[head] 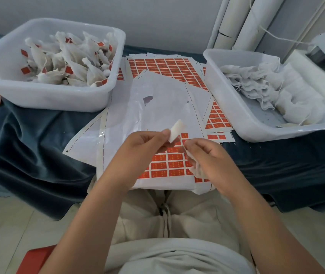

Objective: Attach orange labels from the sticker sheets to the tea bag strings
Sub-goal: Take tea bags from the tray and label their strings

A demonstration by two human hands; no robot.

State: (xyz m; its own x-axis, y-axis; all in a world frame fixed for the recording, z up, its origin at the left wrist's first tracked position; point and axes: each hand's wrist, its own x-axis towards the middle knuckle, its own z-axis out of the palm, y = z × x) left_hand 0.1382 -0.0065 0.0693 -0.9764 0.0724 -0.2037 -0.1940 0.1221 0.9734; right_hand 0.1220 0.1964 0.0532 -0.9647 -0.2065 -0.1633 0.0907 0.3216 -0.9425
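Between the left fingers (165, 133) sits a label (177, 129).

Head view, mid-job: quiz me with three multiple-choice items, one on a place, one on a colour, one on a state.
1. Where is the heap of white tea bags with orange labels?
A. In the white plastic tub on the person's left
B. In the tub on the person's right
C. On the lap

2. What colour is the cloth over the table?
A. Red
B. Dark blue
C. White

3. What is the left hand doing?
A. Lying flat on a sheet
B. Pinching a small white slip
C. Reaching into a tub

Answers:
1 A: orange tags show among that tub's bags.
2 B: its folds are dark blue.
3 B: thumb and finger close on the slip above the orange sticker sheet, while the right hand holds a white mesh tea bag.
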